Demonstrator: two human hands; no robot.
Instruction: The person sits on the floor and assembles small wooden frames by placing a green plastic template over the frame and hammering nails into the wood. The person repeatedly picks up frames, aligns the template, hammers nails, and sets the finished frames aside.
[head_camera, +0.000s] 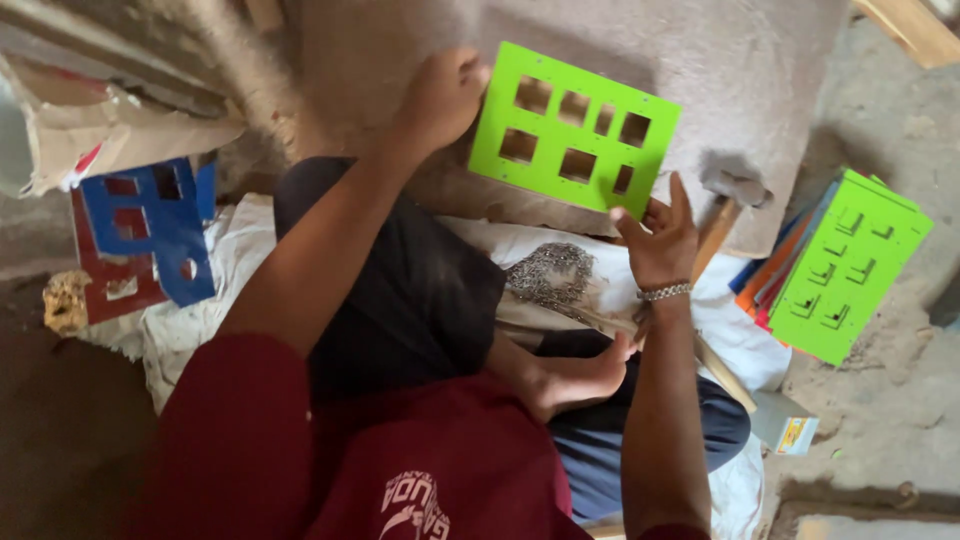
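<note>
Lying at the far left on white cloth (185, 330), a blue cut-out plate (160, 225) rests over a red plate (105, 285), with torn cardboard (110, 135) just above them. Further right, the left hand (442, 97) is closed on the upper left corner of a bright green plate with rectangular openings (575, 130), fingers curled over its edge, holding it tilted above a grey stone slab (720, 70). Below the plate, a heap of small metal pieces (550, 275) lies on the cloth near the person's bare foot (580, 375). The right hand (660, 235), wearing a metal bracelet (665, 292), pinches the plate's lower right corner with the other fingers spread open. Beside it a hammer (725, 200) leans on the slab, and at the far right sits a stack of coloured plates (845, 265), green on top.
</note>
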